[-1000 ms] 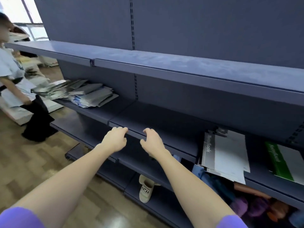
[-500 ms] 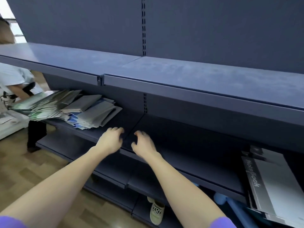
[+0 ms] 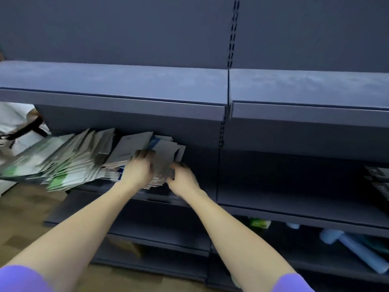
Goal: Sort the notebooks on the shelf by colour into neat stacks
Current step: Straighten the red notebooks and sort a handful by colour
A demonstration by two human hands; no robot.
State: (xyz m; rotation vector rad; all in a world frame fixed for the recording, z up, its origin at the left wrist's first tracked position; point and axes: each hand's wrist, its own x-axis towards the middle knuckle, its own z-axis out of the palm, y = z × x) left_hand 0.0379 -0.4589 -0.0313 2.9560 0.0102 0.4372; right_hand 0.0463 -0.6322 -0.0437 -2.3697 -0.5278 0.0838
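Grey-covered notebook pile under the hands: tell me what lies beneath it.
Beneath the grey-covered notebook pile blue-and-white notebook edges poke out above the dark blue metal shelf. The left hand and right hand cover the rest.

Grey, green-marked notebooks point(image 3: 84, 159); dark-blue shelf point(image 3: 294, 194)

At the left edge of the frame stood another person in a white top point(image 3: 14, 121), brown wood-pattern floor point(image 3: 19, 220) showed at lower left, and a pale blue roll point(image 3: 357, 252) and a small green box point(image 3: 260, 222) lay low at right.
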